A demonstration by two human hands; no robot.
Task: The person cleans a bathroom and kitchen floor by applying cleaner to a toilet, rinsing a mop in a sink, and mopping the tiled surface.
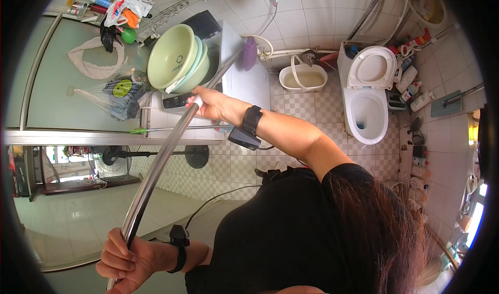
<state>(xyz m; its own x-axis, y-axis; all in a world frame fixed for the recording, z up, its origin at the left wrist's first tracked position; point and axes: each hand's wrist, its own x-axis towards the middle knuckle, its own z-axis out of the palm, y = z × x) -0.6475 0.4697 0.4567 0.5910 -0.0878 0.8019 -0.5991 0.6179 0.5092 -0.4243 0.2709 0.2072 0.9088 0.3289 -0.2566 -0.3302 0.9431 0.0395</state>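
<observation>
The left hand [127, 260] is wrapped tightly round the lower stretch of a shiny metal pole [160, 166], and the right hand [209, 104] grasps the same pole farther up, at a white collar [198, 101]. Stacked basins [167, 57] sit just above-left of the right grip, with a bucket [285, 80] and toilet [368, 93] well apart to its right.

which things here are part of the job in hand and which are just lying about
Job in hand: metal pole, left hand and right hand gripping it.
Lying about: stacked plastic basins, oval white bucket, smiley-face plastic bag.
</observation>
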